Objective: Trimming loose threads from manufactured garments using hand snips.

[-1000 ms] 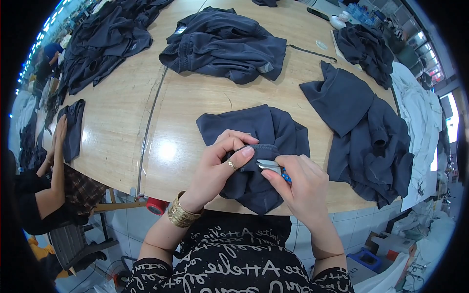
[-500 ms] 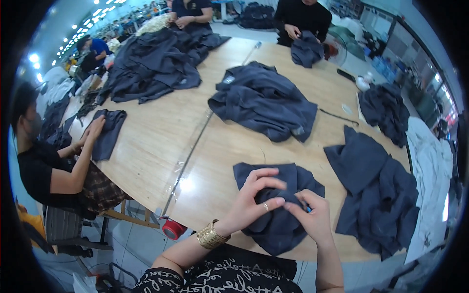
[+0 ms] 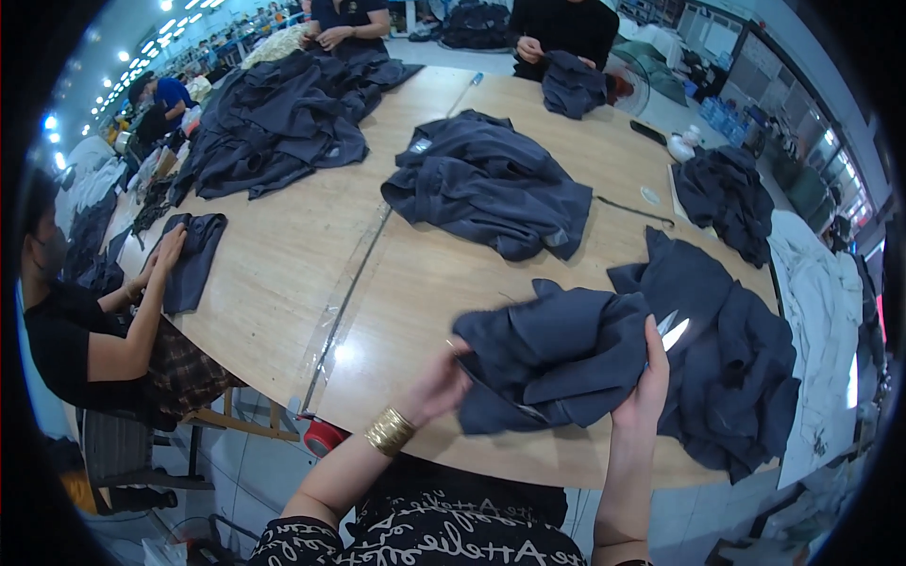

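Note:
A dark blue-grey garment (image 3: pixel 557 354) is lifted in front of me above the near part of the table, bunched and spread between both hands. My left hand (image 3: pixel 444 382) is closed on its left edge, the fingers partly hidden behind the cloth. My right hand (image 3: pixel 648 382) grips its right edge. Beyond the right fingers stick out the shiny blades of small scissors (image 3: pixel 674 332), whose handles are hidden by the hand and cloth. Just right of that hand lies a heap of the same dark fabric (image 3: pixel 731 368) on the table.
More dark garments (image 3: pixel 491 184) lie mid-table, with a large pile (image 3: pixel 283 118) far left and another heap (image 3: pixel 727 198) at right. Co-workers handle cloth at the left and far edges. A phone (image 3: pixel 647 132), a white bottle (image 3: pixel 683 143) and a dark cord (image 3: pixel 637 209) rest on the wooden tabletop (image 3: pixel 274 283).
My hands have moved apart, from together over the garment to its two sides. The garment is now raised and turned, and the scissor blades show past my right hand. The view has shifted slightly.

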`<action>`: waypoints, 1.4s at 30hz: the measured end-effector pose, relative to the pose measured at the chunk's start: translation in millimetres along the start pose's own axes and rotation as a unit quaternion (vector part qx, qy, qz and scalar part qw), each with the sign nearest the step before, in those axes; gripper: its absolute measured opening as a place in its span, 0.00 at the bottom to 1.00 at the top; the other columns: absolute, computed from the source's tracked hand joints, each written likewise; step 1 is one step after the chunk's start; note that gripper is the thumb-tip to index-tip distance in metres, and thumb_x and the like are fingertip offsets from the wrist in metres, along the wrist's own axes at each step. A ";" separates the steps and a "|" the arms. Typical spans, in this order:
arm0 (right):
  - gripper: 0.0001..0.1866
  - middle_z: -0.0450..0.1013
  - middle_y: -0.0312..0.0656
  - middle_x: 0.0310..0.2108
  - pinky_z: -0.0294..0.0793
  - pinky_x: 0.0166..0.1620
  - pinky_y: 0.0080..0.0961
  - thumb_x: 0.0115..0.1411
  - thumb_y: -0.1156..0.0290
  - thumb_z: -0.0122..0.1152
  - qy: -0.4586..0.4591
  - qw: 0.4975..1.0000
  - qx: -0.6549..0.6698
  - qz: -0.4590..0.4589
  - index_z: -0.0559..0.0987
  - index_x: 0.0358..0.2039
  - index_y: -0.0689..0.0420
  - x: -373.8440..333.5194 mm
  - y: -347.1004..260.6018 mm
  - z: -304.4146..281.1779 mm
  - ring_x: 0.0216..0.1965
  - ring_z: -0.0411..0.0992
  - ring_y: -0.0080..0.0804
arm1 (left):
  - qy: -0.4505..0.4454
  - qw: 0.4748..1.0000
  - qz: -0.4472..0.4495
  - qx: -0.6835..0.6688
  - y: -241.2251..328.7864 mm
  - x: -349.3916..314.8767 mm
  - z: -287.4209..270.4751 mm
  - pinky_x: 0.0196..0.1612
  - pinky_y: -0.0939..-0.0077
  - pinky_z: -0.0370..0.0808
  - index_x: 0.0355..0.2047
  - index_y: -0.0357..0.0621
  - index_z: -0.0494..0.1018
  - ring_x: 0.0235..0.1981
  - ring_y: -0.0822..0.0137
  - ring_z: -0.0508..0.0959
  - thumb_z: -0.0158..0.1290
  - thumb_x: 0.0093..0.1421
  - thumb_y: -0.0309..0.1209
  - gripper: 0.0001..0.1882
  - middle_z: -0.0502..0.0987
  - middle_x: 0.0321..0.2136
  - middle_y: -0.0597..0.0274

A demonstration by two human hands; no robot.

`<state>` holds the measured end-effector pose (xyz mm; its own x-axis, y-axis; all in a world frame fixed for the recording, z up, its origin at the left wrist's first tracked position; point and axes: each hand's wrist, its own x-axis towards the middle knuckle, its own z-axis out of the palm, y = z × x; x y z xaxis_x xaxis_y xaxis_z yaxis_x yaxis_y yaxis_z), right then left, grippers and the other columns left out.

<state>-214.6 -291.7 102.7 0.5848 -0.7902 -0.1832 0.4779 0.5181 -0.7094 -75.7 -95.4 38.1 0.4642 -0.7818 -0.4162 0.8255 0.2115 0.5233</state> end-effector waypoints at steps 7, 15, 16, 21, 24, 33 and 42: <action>0.12 0.69 0.36 0.24 0.67 0.32 0.21 0.54 0.66 0.67 0.013 0.841 -0.540 0.039 0.76 0.30 0.61 1.2 45.9 -67.3 0.25 0.67 0.23 | -0.083 0.983 0.066 -0.149 28.0 23.8 -36.2 0.54 0.63 0.73 0.46 0.35 0.71 0.44 0.58 0.77 0.42 0.63 0.39 0.20 0.77 0.43 0.51; 0.12 0.75 0.41 0.30 0.70 0.38 0.23 0.54 0.71 0.64 -0.060 0.792 -0.584 -0.169 0.79 0.39 0.61 -4.4 23.4 -35.3 0.32 0.73 0.27 | -0.043 0.988 0.061 -0.132 15.4 17.7 -43.4 0.51 0.62 0.75 0.44 0.38 0.72 0.45 0.58 0.78 0.42 0.62 0.39 0.19 0.77 0.42 0.51; 0.12 0.75 0.41 0.30 0.70 0.38 0.23 0.54 0.71 0.64 -0.058 0.791 -0.585 -0.169 0.79 0.39 0.61 -6.9 19.0 -25.5 0.32 0.73 0.27 | -0.037 0.988 0.064 -0.138 13.6 21.0 -47.8 0.51 0.62 0.76 0.44 0.38 0.72 0.45 0.58 0.78 0.42 0.62 0.39 0.19 0.77 0.42 0.50; 0.22 0.75 0.40 0.35 0.71 0.39 0.22 0.48 0.70 0.71 -0.222 0.808 -0.525 -0.148 0.77 0.45 0.60 -18.7 55.4 2.4 0.36 0.73 0.26 | -0.086 0.981 0.033 -0.173 7.2 18.9 -47.9 0.54 0.57 0.72 0.48 0.38 0.70 0.48 0.54 0.76 0.40 0.62 0.44 0.24 0.75 0.46 0.47; 0.31 0.75 0.40 0.38 0.71 0.43 0.20 0.46 0.70 0.74 -0.193 0.860 -0.452 -0.139 0.73 0.51 0.62 -17.4 98.2 -4.6 0.39 0.72 0.24 | -0.171 0.961 0.030 -0.217 -3.1 20.3 -42.2 0.57 0.55 0.70 0.54 0.38 0.66 0.51 0.52 0.73 0.39 0.62 0.49 0.29 0.72 0.51 0.46; 0.11 0.74 0.34 0.29 0.68 0.40 0.17 0.53 0.74 0.67 -0.189 0.922 -0.336 0.022 0.77 0.35 0.63 -39.3 99.9 7.5 0.34 0.70 0.17 | -0.232 0.917 0.147 -0.289 -6.8 31.9 -59.3 0.53 0.60 0.72 0.54 0.36 0.65 0.50 0.57 0.74 0.45 0.64 0.41 0.24 0.72 0.51 0.50; 0.06 0.65 0.27 0.19 0.50 0.15 0.11 0.59 0.71 0.58 -0.079 0.982 -0.163 0.046 0.75 0.34 0.59 -17.1 -1.7 21.5 0.12 0.55 0.09 | -0.249 0.949 0.118 -0.151 48.2 13.9 -42.1 0.57 0.62 0.67 0.50 0.38 0.71 0.53 0.58 0.73 0.40 0.67 0.38 0.20 0.75 0.49 0.52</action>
<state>-211.3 -272.0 121.6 0.7222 -0.6711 -0.1675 0.1975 0.4321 -0.8799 -15.9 -71.4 26.2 0.5001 -0.8564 0.1284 0.8068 0.5146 0.2901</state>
